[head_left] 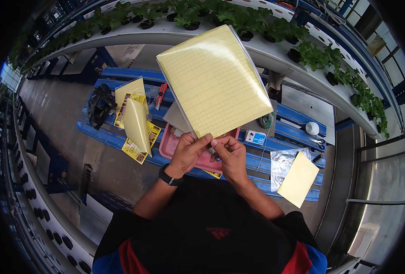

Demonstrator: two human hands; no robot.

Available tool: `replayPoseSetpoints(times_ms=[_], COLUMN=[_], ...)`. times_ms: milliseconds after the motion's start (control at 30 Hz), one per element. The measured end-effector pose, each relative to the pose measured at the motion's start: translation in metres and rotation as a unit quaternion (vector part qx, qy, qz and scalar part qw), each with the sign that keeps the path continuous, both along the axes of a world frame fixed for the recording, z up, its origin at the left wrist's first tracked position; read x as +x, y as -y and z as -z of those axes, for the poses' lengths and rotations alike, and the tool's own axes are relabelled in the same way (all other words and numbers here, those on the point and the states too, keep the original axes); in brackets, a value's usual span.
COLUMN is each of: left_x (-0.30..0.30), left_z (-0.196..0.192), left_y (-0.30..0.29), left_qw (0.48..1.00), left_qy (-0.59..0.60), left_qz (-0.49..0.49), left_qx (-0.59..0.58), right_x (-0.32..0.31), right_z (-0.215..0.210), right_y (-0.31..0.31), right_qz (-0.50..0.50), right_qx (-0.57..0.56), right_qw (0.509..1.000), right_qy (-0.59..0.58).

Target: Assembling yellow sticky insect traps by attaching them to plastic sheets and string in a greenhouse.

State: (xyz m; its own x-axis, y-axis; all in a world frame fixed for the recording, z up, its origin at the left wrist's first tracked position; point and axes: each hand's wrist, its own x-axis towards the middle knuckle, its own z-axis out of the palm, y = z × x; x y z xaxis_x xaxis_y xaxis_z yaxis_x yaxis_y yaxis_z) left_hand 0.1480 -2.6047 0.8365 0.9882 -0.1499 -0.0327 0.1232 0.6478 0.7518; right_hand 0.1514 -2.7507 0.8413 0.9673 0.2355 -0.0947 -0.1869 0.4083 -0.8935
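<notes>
In front of me I hold up a yellow lined sheet (216, 82) in a glossy clear covering. My left hand (187, 154), with a black watch on its wrist, pinches the sheet's lower edge between thumb and fingers. Right beside it, my right hand (231, 157) grips the same edge near the lower corner. Beneath both hands a pink plastic tray (166, 147) stands on a blue slatted bench (198, 172), its contents mostly covered by the hands and the sheet.
Left on the bench are a black plastic bag (102, 105), a curled yellow sheet (136, 123), printed yellow cards (135, 150) and a red cutter (161, 95). Right are a blue-white box (255, 137), white ball (311, 128), clear plastic (281, 166) and yellow sheets (299, 180). Potted plants (191, 20) line the back.
</notes>
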Motion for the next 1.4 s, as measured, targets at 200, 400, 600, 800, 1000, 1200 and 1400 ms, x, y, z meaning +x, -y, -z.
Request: replayPoseSetpoints(times_ms=[200, 400, 600, 800, 1000, 1200, 1400], left_x=[0.003, 0.004, 0.005, 0.006, 0.005, 0.005, 0.006], left_z=[0.002, 0.009, 0.007, 0.002, 0.004, -0.002, -0.003], left_y=[0.000, -0.005, -0.001, -0.001, -0.002, -0.002, -0.002], left_qw=[0.999, 0.998, 0.999, 0.995, 0.994, 0.992, 0.989], left_qy=[-0.029, -0.033, -0.033, -0.062, -0.065, -0.050, -0.052], left_qz=[0.004, 0.037, 0.043, 0.067, 0.086, 0.114, 0.138], left_qx=[-0.028, -0.027, -0.007, -0.029, -0.028, -0.002, -0.009], right_x=[-0.002, 0.000, -0.004, -0.001, 0.004, 0.002, 0.004], right_z=[0.011, 0.023, 0.021, 0.025, 0.040, 0.030, 0.029], right_y=[0.006, 0.006, 0.004, 0.009, 0.012, 0.010, 0.009], right_qz=[-0.005, 0.009, 0.037, 0.091, 0.100, 0.094, 0.107], right_qx=[-0.032, -0.025, 0.008, -0.056, -0.036, 0.038, 0.037], right_qw=[0.999, 0.998, 0.998, 0.984, 0.983, 0.987, 0.986], right_qy=[0.041, 0.059, 0.050, 0.140, 0.147, 0.126, 0.124])
